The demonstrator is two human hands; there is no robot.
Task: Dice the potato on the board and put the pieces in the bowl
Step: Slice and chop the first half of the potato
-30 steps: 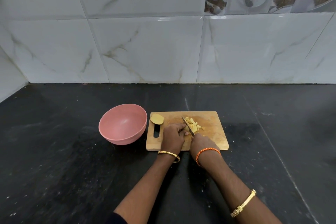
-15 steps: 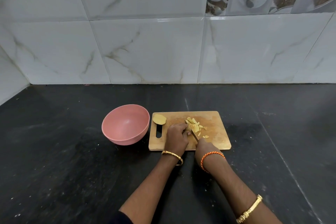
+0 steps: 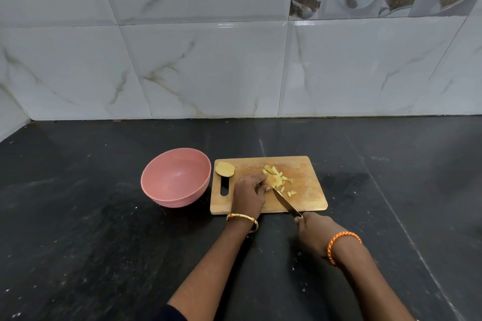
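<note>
1. Black counter point(image 3: 104, 216) fills the lower frame, with a marbled tile wall point(image 3: 208, 73) behind it.
2. Pink bowl point(image 3: 176, 177) sits upright on the counter, just left of the board and nearly touching its edge; no pieces show inside.
3. Wooden board point(image 3: 307, 198) lies flat, its handle slot at the left end.
4. Left hand point(image 3: 247, 194) is down on the board, fingers curled onto the potato point(image 3: 273, 180), pinning the uncut part at mid-board.
5. Right hand point(image 3: 313, 233) sits off the board's near edge, above the counter, fingers wrapped round the handle of the knife point(image 3: 284, 202); the handle itself is hidden in the fist.
6. The blade runs diagonally from that fist up to the potato, tip right beside the left fingertips.
7. Cut pieces point(image 3: 285, 181) lie scattered just right of the potato, all on the board.
8. A potato half point(image 3: 224, 169) rests alone at the far-left corner, above the slot.
</note>
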